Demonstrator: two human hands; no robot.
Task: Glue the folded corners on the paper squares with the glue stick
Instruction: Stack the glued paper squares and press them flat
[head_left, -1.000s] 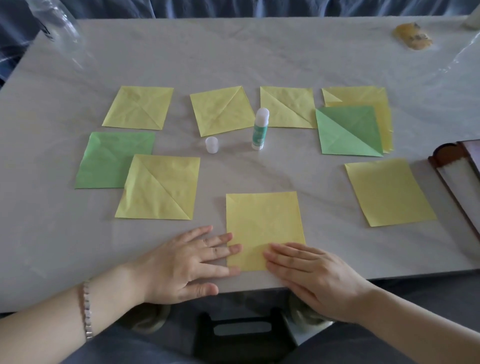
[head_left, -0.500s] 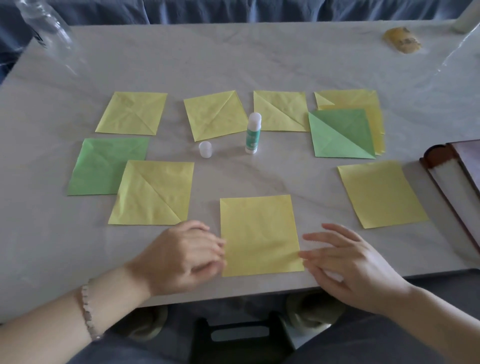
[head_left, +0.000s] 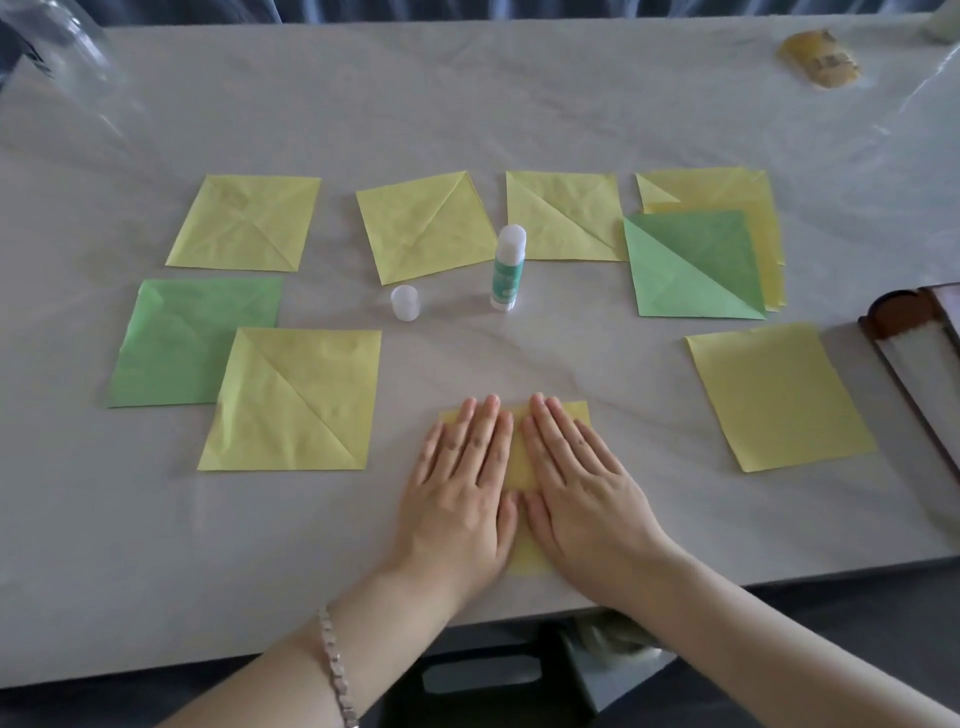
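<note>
A yellow paper square (head_left: 519, 465) lies near the table's front edge, mostly hidden under both hands. My left hand (head_left: 465, 483) and my right hand (head_left: 582, 483) lie flat on it side by side, fingers straight, pressing down. An uncapped glue stick (head_left: 508, 270) with a green label stands upright in the middle of the table. Its small white cap (head_left: 405, 303) stands to its left. Several folded yellow squares and two green ones, such as the green square (head_left: 693, 265) on the right, lie around them.
A plain yellow square (head_left: 779, 395) lies at the right. A brown-edged tray or case (head_left: 914, 332) sits at the right edge. A clear plastic bottle (head_left: 57, 47) is at the far left corner and a yellow wrapped item (head_left: 821, 65) at the far right.
Both hands moved from the sides of the front yellow square onto its top. They now lie flat on it and cover most of it.
</note>
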